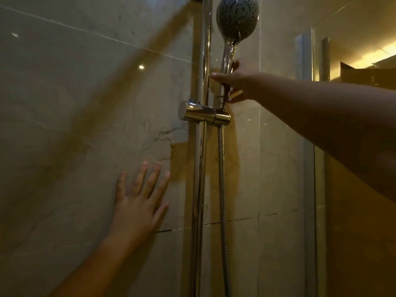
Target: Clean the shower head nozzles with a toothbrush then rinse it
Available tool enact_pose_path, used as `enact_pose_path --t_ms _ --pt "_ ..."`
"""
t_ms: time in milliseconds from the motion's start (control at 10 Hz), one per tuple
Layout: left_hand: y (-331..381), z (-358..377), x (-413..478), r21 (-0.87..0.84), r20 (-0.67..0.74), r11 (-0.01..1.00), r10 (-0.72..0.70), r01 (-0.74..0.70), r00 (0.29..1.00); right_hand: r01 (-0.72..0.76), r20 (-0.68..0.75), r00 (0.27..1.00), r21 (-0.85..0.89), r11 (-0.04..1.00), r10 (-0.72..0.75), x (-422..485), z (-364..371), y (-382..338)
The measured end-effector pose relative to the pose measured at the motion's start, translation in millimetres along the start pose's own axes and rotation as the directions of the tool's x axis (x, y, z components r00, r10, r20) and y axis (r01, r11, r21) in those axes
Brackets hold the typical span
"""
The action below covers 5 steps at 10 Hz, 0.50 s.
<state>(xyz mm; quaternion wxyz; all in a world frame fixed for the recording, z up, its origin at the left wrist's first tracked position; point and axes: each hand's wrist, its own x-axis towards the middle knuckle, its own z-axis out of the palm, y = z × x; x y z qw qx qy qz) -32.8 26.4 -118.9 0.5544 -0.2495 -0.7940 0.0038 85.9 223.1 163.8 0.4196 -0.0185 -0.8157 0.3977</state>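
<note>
The shower head (236, 17) stands upright in its chrome holder (204, 113) on the vertical slide rail (202, 61), its grey nozzle face turned toward me. My right hand (234, 82) reaches across from the right and wraps around the chrome handle just above the holder, thumb in front. My left hand (139, 202) rests flat on the marble wall tile, fingers spread, left of the rail. No toothbrush is visible.
A ribbed metal hose (222, 189) hangs down from the holder. A glass shower panel (310, 146) with a metal edge stands at the right. Beige marble wall tiles (75, 103) fill the left side.
</note>
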Motion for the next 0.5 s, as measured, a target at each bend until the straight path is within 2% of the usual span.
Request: enact_pose_path --t_ms 100,200,300,500 --pt "0.9 1.9 -0.3 0.007 -0.015 1.000 -0.002 0.003 1.000 -0.006 0.035 0.999 -0.053 0.999 0.008 -3.1 4.0 7.2" --pt "1.5 2.3 0.4 0.004 -0.009 1.000 -0.011 0.011 1.000 0.019 0.003 1.000 -0.135 0.991 -0.019 -5.0 7.4 14.7" --pt "1.5 -0.2 -1.5 -0.006 0.002 1.000 -0.014 0.014 1.000 0.053 -0.049 0.997 -0.117 0.992 -0.059 -5.3 13.5 20.3" --pt "3.4 -4.1 -1.0 0.009 0.031 0.999 -0.037 0.037 0.999 -0.030 0.010 0.999 -0.005 1.000 0.030 -16.6 8.8 22.0"
